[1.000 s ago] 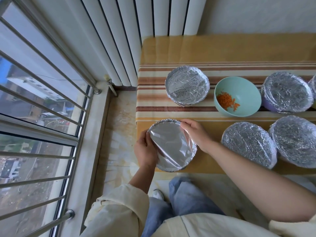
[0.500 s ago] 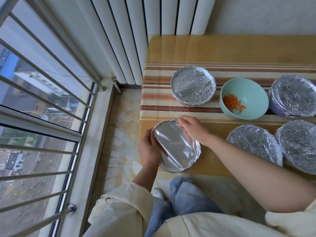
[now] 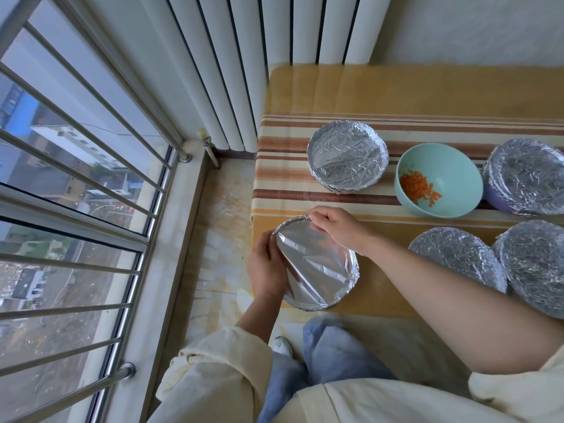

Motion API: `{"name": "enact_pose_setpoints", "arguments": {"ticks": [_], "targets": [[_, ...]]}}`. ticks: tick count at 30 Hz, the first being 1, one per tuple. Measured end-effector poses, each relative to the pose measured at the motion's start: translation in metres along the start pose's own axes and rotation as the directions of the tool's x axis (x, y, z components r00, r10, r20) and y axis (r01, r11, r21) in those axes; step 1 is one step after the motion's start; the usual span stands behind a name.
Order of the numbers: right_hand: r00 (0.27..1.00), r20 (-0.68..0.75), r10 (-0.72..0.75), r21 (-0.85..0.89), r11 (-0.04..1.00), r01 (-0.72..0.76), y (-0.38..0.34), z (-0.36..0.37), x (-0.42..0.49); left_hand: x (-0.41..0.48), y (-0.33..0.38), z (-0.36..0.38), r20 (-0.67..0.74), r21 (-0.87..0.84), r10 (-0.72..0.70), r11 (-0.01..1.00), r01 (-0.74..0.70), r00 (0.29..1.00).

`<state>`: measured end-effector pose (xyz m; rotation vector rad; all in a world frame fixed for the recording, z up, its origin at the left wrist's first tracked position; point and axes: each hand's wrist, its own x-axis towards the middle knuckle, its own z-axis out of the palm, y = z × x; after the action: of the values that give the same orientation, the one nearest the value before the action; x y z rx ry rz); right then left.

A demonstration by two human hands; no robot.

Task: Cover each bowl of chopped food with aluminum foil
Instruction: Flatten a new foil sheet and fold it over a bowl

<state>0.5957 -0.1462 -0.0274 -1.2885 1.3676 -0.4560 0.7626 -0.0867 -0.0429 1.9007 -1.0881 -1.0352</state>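
A bowl covered in smooth aluminum foil (image 3: pixel 317 264) sits at the table's front left corner. My left hand (image 3: pixel 267 265) grips its left rim, fingers curled over the foil edge. My right hand (image 3: pixel 335 228) pinches the foil at the far rim. Behind it stands a foil-covered bowl (image 3: pixel 348 160). A teal bowl (image 3: pixel 439 180) with chopped orange carrot (image 3: pixel 416 186) stands uncovered beside that one. Three more foil-covered bowls lie to the right: one purple bowl (image 3: pixel 525 175) at the back and two at the front (image 3: pixel 457 257) (image 3: pixel 534 267).
The table (image 3: pixel 396 93) has a striped yellow and brown cloth. A white radiator (image 3: pixel 259 56) stands behind its left end. A barred window (image 3: pixel 76 178) fills the left side, with tiled floor (image 3: pixel 219 233) between it and the table. My knees in blue jeans (image 3: pixel 323 355) are below the table edge.
My right hand has moved left along the far rim of the foil-covered bowl. My left hand stays on the left rim. The camera view has shifted slightly.
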Motion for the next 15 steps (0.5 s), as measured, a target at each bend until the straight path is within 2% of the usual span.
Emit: {"name": "enact_pose_setpoints", "arguments": {"ticks": [4, 8, 10, 12, 15], "targets": [[0.998, -0.067, 0.01, -0.025, 1.0, -0.011, 0.001, 0.003, -0.002, 0.0, 0.0, -0.001, -0.035, 0.012, -0.011, 1.0, 0.011, 0.999], [0.999, -0.036, 0.011, -0.014, 1.0, -0.012, -0.003, -0.003, 0.0, -0.002, 0.002, -0.001, -0.088, -0.013, -0.045, 0.999, 0.044, 0.995], [0.982, -0.191, -0.001, -0.013, 1.0, -0.001, -0.001, -0.006, -0.002, -0.002, 0.003, -0.003, -0.167, -0.041, -0.109, 0.994, 0.104, 0.98], [0.919, -0.394, 0.01, 0.013, 1.0, -0.005, 0.004, -0.003, -0.011, -0.007, 0.002, -0.007, -0.225, -0.044, -0.156, 0.988, 0.149, 0.962], [0.866, -0.492, 0.09, 0.155, 0.988, -0.015, 0.014, 0.013, -0.027, -0.019, -0.004, -0.014, -0.243, -0.046, -0.215, 0.977, 0.21, 0.946]]}}
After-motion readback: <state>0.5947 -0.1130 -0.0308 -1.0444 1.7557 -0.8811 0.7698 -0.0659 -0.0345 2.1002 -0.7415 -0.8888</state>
